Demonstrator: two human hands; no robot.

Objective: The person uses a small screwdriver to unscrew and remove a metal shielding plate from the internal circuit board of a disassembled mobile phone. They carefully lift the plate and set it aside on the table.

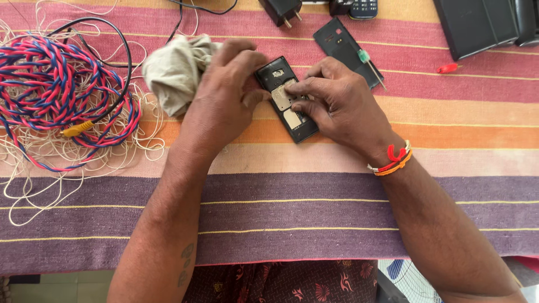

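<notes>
Phone (pixel 292 115) half hidden: left hand (pixel 224 95) fingers grip edge, right hand (pixel 337 106) fingers press inside.

just the one head cam, looking steeply down from right above the fingers (pixel 292 88), pretty close over the striped surface (pixel 314 202).

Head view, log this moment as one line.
left hand: steadies open phone, holds cloth | right hand: fingertips on phone's card slot

Tangled red-blue wire (pixel 62 84), black back cover (pixel 343 47), green screwdriver (pixel 370 64), charger plug (pixel 282 11), striped cloth (pixel 281 196)
</notes>
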